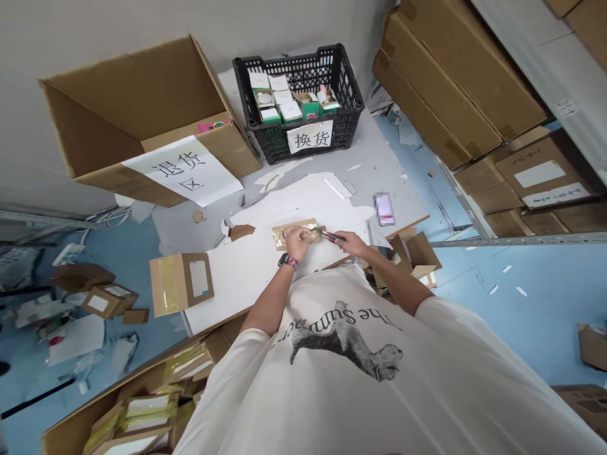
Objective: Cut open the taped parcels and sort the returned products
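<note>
Head: package (277,238) beneath left hand (298,241)

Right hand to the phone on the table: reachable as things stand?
Likely yes: the phone lies near the right hand, with nothing tall in between, though that hand holds a slim tool it may need to put down.

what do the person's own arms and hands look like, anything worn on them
The left hand and right hand are ungloved. A dark band with pinkish patterning circles the left wrist; none shows on the right. White, loose short sleeves cover the upper arms.
</note>
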`<state>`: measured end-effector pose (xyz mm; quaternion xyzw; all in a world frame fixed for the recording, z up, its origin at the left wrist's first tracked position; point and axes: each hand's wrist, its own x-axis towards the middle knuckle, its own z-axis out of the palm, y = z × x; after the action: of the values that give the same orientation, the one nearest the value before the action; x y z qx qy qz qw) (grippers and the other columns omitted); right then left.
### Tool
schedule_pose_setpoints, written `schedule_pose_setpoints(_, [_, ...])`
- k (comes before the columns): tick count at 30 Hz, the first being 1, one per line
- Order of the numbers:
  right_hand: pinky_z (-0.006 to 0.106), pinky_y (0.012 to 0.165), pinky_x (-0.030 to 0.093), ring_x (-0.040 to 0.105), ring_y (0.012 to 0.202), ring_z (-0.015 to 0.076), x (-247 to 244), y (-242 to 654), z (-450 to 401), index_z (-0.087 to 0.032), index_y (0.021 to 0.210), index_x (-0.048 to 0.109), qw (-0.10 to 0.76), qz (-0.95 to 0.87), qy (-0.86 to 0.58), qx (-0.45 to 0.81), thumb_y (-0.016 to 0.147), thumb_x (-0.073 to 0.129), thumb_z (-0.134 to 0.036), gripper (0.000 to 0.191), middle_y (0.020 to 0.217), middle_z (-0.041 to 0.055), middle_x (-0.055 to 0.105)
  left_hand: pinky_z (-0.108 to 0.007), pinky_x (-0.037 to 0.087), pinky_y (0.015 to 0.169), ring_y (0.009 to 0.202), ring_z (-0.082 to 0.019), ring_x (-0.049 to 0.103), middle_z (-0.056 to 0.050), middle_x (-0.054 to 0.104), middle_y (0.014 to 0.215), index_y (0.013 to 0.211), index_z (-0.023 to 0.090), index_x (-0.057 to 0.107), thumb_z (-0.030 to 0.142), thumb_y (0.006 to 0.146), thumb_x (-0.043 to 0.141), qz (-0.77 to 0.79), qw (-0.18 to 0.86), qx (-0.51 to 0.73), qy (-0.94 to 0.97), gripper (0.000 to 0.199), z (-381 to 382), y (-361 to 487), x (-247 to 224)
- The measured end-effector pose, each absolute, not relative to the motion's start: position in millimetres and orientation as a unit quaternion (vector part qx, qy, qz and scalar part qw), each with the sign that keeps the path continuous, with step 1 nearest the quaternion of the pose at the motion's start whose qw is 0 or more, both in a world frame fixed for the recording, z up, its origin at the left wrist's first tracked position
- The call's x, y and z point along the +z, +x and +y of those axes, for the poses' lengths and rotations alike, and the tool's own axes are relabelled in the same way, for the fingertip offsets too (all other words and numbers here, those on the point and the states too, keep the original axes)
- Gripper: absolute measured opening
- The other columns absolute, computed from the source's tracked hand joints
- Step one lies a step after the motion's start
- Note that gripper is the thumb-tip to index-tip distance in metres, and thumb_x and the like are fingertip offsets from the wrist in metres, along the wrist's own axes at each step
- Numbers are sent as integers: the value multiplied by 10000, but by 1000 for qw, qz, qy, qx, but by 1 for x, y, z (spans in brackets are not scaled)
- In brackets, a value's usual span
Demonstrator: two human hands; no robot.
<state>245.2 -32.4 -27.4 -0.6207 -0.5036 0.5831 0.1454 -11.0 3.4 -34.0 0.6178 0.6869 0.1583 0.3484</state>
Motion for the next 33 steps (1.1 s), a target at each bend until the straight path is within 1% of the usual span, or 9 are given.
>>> schedule_pose_setpoints(5, [213, 602, 502, 557, 601, 140, -29, 248, -38, -234, 1127, 746, 121, -489, -609, 613, 1019, 624, -399, 232, 701, -54, 585, -717, 196, 1407, 1437, -383, 657, -58, 876, 1220, 953, 306, 813, 370, 939, 829, 683, 347, 160, 623, 68, 2, -11, -36])
schedule_pose_setpoints(8, [227, 601, 493, 558, 587, 147, -24, 255, -33, -230, 1077, 744, 101, -501, -594, 622, 1003, 635, -393, 209, 671, -56, 585, -710, 202, 1402, 1448, -390, 641, -61, 873, 1224, 977, 313, 820, 372, 958, 812, 684, 341, 150, 627, 62, 1, -11, -37])
schedule_pose_setpoints(14, [241, 591, 470, 560, 567, 145, -8, 253, -18, -225, 1145, 786, 64, -513, -613, 597, 994, 704, -353, 215, 700, -41, 632, -664, 176, 1407, 1450, -366, 629, -50, 864, 1195, 984, 312, 835, 347, 966, 822, 674, 341, 164, 635, 42, 0, -14, -41])
schedule_pose_setpoints(18, [246, 545, 413, 535, 536, 152, -4, 258, -17, -204, 1199, 809, 31, -505, -580, 639, 973, 719, -387, 304, 624, -55, 592, -672, 168, 1394, 1438, -390, 616, -54, 859, 1167, 930, 302, 828, 330, 907, 893, 672, 351, 193, 623, 75, 0, -15, -46])
schedule_pose_setpoints(21, [249, 550, 418, 540, 542, 157, -4, 263, -18, -208, 1230, 819, 19, -502, -573, 647, 969, 729, -405, 340, 625, -54, 601, -689, 165, 1385, 1409, -402, 614, -61, 852, 1133, 914, 299, 822, 318, 899, 900, 665, 351, 221, 621, 82, -1, -15, -50])
schedule_pose_setpoints(26, [251, 624, 504, 614, 607, 162, -6, 264, -27, -229, 1228, 828, 46, -531, -602, 595, 996, 709, -368, 296, 747, -23, 693, -711, 187, 1363, 1364, -418, 613, -75, 848, 1111, 926, 297, 815, 316, 954, 863, 647, 328, 233, 647, 58, -5, -17, -51])
schedule_pose_setpoints(29, [271, 710, 563, 698, 722, 196, -5, 271, -40, -238, 1304, 833, 67, -556, -627, 542, 1029, 673, -367, 343, 868, 9, 781, -706, 208, 1359, 1330, -425, 618, -99, 845, 1163, 987, 294, 823, 335, 990, 839, 630, 304, 223, 679, 44, -11, -22, -51])
schedule_pose_setpoints(31, [312, 810, 610, 756, 842, 230, -4, 277, -49, -246, 1379, 830, 98, -567, -654, 491, 1047, 646, -369, 399, 1035, 40, 852, -684, 231, 1362, 1321, -424, 625, -121, 830, 1233, 1080, 290, 836, 363, 1014, 815, 615, 286, 211, 704, 101, -14, -27, -50])
schedule_pose_setpoints(33, [375, 950, 640, 800, 1007, 271, -5, 282, -56, -259, 1446, 821, 134, -567, -674, 454, 1065, 632, -387, 444, 1257, 68, 878, -650, 265, 1361, 1332, -416, 631, -138, 804, 1328, 1210, 286, 837, 391, 1044, 773, 601, 272, 197, 725, 206, -15, -33, -47])
